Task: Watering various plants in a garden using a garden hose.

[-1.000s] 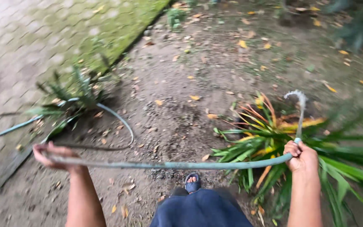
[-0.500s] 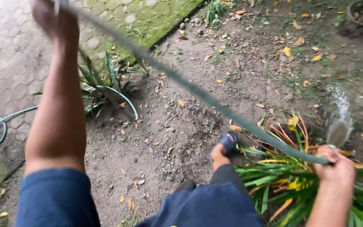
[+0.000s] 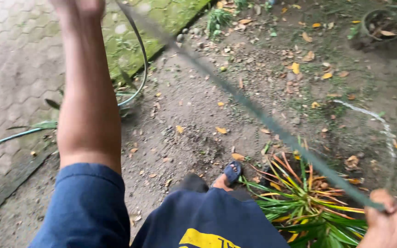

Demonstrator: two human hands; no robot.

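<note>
A: Where's the hose (image 3: 253,110)?

B: It runs taut from the left hand (image 3: 76,5), raised at eleven o'clock and closed around it, down to the right hand (image 3: 386,220), fisted near its spraying end at four o'clock.

A: How will it handle?

B: Probably limp, water-heavy, slick; grip near the end.

A: Obstacles?

B: The striped plant (image 3: 309,202) underneath, the sandalled foot (image 3: 229,173) beside it, and slack hose looping by the paving (image 3: 14,69).

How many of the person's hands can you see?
2. The left hand is raised at the top edge, gripping the hose. The right hand holds the hose's end at the bottom right, beside the spiky plant.
</note>
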